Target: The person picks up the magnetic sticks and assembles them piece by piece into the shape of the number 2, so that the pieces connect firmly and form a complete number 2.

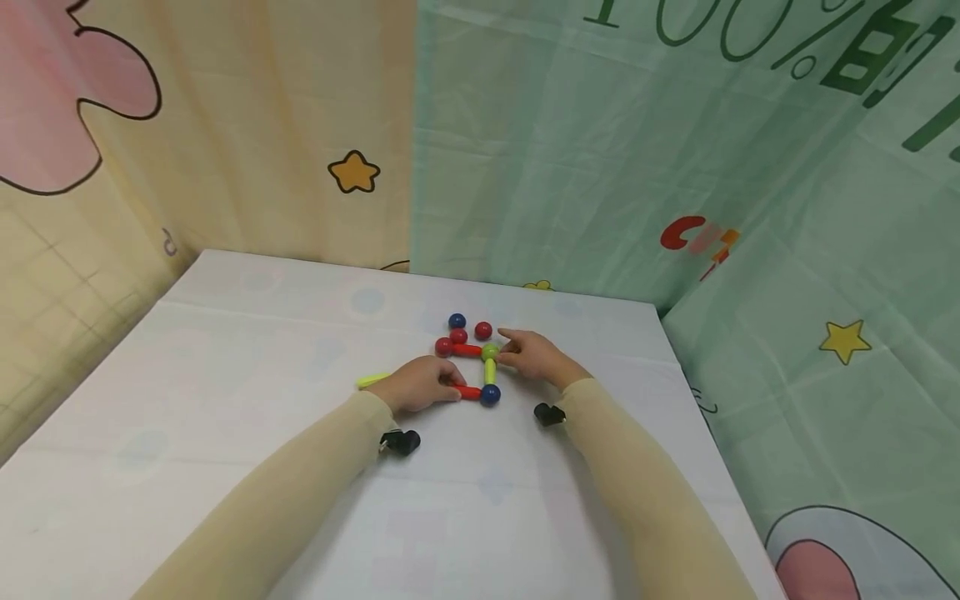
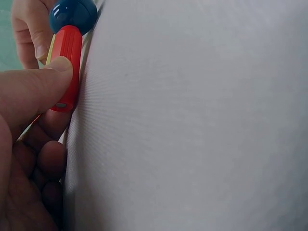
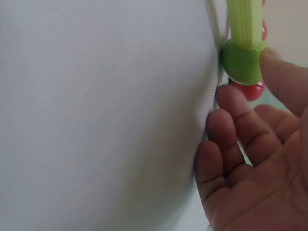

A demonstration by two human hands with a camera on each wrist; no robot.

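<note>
My left hand [image 1: 423,383] pinches a red rod [image 2: 67,67] between thumb and fingers. The rod's other end meets a blue ball [image 1: 491,394]. From that ball a yellow-green rod [image 1: 490,372] runs back to a green ball [image 3: 243,62], where another red rod [image 1: 467,350] leads left to a red ball [image 1: 444,347]. My right hand [image 1: 534,354] holds the green ball, thumb on it and a fingertip right at its side, the index finger stretched past it. By the left hand lies a yellow rod [image 1: 373,380], partly hidden.
Behind the linked pieces lie a blue ball [image 1: 457,321] and a red ball [image 1: 483,331]; another red ball [image 1: 458,336] sits close to the frame's corner. A white cloth [image 1: 225,400] covers the table. Printed curtains [image 1: 525,167] hang along its back and sides.
</note>
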